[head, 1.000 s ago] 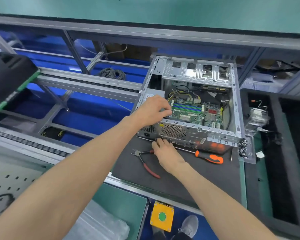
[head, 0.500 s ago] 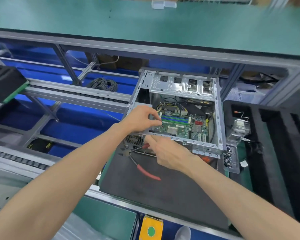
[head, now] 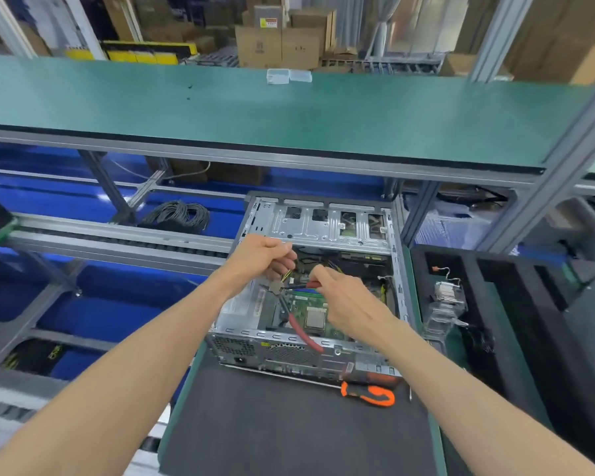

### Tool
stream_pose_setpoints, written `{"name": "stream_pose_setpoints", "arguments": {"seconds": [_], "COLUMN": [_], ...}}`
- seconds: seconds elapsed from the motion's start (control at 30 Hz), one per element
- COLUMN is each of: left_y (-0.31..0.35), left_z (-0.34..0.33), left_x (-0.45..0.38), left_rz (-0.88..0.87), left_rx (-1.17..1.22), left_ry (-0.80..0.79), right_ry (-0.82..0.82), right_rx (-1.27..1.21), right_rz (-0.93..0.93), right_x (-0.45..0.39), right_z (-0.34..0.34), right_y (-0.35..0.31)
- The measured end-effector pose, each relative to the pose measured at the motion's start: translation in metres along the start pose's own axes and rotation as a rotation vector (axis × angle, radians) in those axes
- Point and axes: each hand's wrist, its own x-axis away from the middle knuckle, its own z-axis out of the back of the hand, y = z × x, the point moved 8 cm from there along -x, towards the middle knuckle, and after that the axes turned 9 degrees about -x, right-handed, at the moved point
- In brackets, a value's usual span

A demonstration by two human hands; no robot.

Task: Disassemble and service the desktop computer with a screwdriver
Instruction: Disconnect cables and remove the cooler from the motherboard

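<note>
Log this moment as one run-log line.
left hand: pinches wires | right hand: holds pliers over open case | screwdriver: idle on mat

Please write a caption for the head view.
Right hand brings red-handled pliers to cables held by left hand.

No legible text; labels on cardboard boxes [head: 272, 42] too blurred.

Bright, even overhead light with soft shadows; wide-angle bending at the edges, slight motion blur near the corners.
</note>
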Motion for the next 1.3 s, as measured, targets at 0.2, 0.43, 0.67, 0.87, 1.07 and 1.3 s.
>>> {"name": "stream_pose_setpoints", "arguments": {"seconds": [0.2, 0.43, 0.67, 0.87, 1.07, 1.3], "left_y": [-0.002, 0.003, -0.015, -0.048, -0.067, -0.069], "left_z": [-0.004, -0.013, -0.017, -0.047, -0.052, -0.055], "left_x": [-0.024, -0.052, -0.075, -0.094, -0.126, -0.133], "left_rz": [0.048, 0.107, 0.147, 0.166, 0.138, 0.089], "left_rx": [-0.047, 0.100, -0.716, -1.157, -1.307, -1.268], "left_ry": [-0.075, -0.050, -0.122, -0.391, -0.375, -0.364], "right_ry": [0.129, 0.012, -0.030, -0.154, -0.143, -0.108], "right_rx": [-0.162, -0.211, -0.150, -0.184, -0.125, 0.022], "right_rz": [-0.198, -0.387, -0.527, -0.614, -0.602, -0.474], "right_x": [-0.018, -0.039, -0.035, -0.024, -0.023, -0.029], "right_z": [0.007, -0.014, -0.040, -0.065, -0.061, -0.053], "right_y": [0.043, 0.054, 0.091, 0.112, 0.116, 0.105]}}
